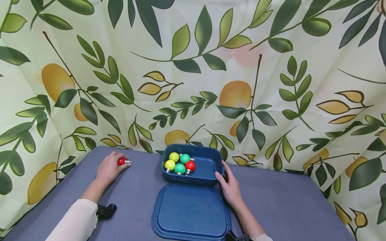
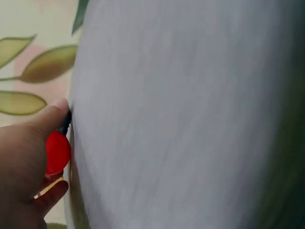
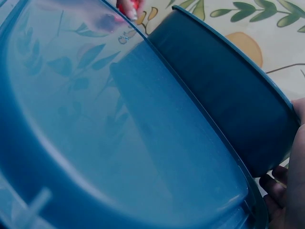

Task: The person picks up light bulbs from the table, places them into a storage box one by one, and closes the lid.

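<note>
A toy light bulb (image 1: 121, 161) with a red globe and silver screw base is held in the fingers of my left hand (image 1: 109, 168), at the far left of the table. In the left wrist view the red globe (image 2: 58, 152) shows between thumb and fingers. My right hand (image 1: 231, 187) grips the right end of a navy blue box (image 1: 208, 164). Inside the box's left half lie several bulbs: two yellow ones (image 1: 174, 157), two green ones (image 1: 180, 168) and one red one (image 1: 190, 165). In the right wrist view, fingers (image 3: 276, 191) curl at the box's lower corner.
A matching blue lid (image 1: 193, 211) lies flat in front of the box, close to its front wall. Grey cloth (image 1: 135, 201) covers the table. Behind it hangs a leaf-and-fruit patterned curtain (image 1: 193, 77), right at the table's back edge.
</note>
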`<state>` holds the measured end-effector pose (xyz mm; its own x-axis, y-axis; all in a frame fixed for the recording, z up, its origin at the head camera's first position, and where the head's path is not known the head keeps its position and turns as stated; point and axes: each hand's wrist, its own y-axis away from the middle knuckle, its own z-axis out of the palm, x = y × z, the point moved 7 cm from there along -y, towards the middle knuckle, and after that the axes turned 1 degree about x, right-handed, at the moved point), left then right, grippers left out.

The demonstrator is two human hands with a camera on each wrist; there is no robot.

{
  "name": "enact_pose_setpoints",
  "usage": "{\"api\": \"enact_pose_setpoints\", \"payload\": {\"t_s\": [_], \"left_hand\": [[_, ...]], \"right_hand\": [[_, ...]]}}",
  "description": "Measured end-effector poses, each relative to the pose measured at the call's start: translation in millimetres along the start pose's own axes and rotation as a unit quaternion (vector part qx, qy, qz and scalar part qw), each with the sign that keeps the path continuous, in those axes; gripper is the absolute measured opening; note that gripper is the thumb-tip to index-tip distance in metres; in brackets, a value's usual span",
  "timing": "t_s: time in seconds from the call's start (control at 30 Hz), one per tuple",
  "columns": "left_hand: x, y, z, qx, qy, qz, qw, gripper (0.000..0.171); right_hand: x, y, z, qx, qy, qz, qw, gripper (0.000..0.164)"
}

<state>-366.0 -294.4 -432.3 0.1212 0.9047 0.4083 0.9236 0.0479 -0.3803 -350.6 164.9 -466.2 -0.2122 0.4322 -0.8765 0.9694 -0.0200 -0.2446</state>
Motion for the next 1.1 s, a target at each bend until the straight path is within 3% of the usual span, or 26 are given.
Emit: {"api": "enact_pose_setpoints", "payload": {"t_s": [0.5, 0.8, 1.1], "left_hand": [[33.1, 10.9, 23.0, 0.006, 0.073, -0.039, 0.9966, 0.029], [62.1, 11.4, 45.6, -0.004, 0.081, -0.042, 0.9958, 0.028], [76.6, 8.7, 64.5, 0.003, 0.091, -0.054, 0.9944, 0.028]], "right_hand": [[2, -1, -1, 0.009, 0.012, -0.003, 1.000, 0.064], [3, -1, -1, 0.005, 0.013, -0.001, 1.000, 0.065], [4, -1, 1, 0.005, 0.013, -0.004, 1.000, 0.064]]}}
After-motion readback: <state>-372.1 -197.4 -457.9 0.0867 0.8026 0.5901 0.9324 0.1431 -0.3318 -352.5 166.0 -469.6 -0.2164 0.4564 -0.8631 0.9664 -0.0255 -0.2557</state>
